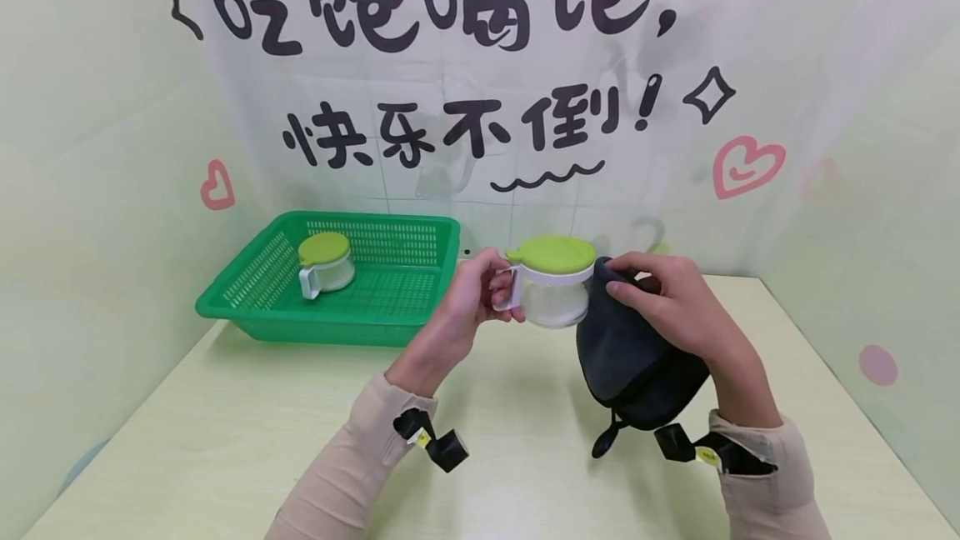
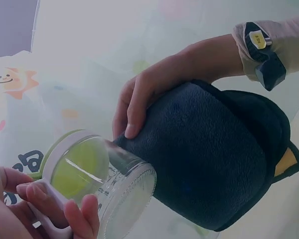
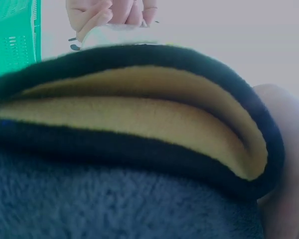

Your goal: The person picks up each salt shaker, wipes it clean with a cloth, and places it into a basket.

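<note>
My left hand [image 1: 474, 294] grips the white handle of a clear glass jar [image 1: 553, 294] with a green lid [image 1: 551, 253], held above the table. In the left wrist view the jar [image 2: 102, 181] shows its clear bottom, with my left fingers [image 2: 84, 214] curled on the handle. My right hand [image 1: 667, 298] holds a dark blue fleece cloth [image 1: 633, 357] and presses it against the jar's right side. The cloth [image 2: 214, 159] hangs down under my right hand [image 2: 139, 102]. In the right wrist view the cloth [image 3: 124, 164] fills the frame, showing a yellow inner layer.
A green plastic basket [image 1: 375, 315] stands at the back left of the pale table [image 1: 225, 448], with a second green-lidded jar [image 1: 326, 263] inside it. Walls close in on the left, back and right.
</note>
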`<state>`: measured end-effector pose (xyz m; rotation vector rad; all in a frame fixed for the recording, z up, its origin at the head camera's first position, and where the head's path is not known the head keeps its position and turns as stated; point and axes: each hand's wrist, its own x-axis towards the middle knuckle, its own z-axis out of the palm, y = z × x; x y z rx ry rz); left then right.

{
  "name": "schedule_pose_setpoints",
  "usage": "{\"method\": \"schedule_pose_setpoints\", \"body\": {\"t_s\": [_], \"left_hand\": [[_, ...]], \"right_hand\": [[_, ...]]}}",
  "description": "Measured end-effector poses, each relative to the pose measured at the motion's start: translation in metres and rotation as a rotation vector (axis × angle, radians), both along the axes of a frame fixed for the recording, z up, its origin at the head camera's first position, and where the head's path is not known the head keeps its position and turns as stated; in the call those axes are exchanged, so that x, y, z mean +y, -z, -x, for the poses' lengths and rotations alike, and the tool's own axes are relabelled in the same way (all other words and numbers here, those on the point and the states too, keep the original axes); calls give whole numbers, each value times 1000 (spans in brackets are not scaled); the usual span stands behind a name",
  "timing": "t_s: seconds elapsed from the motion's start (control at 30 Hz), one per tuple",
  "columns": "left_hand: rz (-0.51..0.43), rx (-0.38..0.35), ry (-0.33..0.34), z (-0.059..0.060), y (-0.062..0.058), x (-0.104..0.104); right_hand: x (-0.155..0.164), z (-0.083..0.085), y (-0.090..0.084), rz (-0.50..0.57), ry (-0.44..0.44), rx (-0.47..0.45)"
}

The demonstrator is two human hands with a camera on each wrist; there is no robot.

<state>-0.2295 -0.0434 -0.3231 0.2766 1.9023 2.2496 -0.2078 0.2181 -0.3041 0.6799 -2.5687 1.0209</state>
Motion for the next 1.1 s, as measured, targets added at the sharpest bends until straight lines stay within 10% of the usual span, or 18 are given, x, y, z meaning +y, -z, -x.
{"method": "schedule_pose_setpoints", "body": {"t_s": [1.1], "left_hand": [[-35,-49,167,3,-1,-10]], "right_hand": [[-14,20,22,247,-314,-92]]}}
